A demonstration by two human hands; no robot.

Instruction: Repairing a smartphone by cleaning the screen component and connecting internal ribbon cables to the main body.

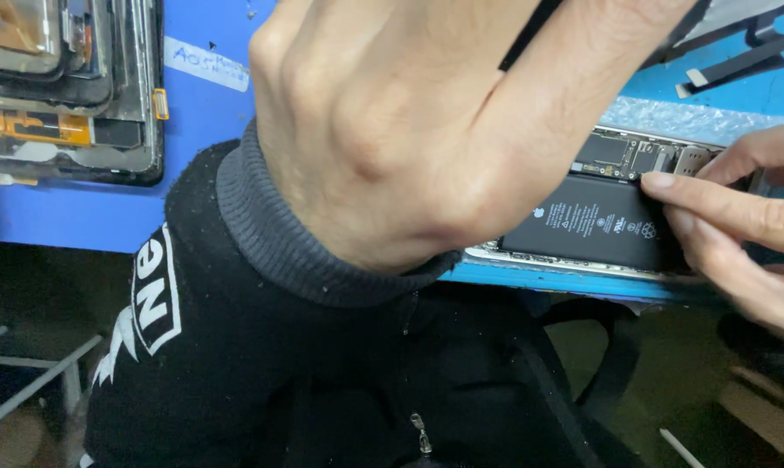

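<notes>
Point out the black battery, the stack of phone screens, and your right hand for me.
black battery point(595, 227): head view, on its printed top face.
stack of phone screens point(71, 95): head view, on the topmost panel, upper left.
right hand point(738, 230): head view, on the fingers resting at the battery's right end.

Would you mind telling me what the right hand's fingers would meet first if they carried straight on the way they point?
The right hand points left; its fingertips already rest on the black battery, then probably the left hand, though depth is unclear.
</notes>
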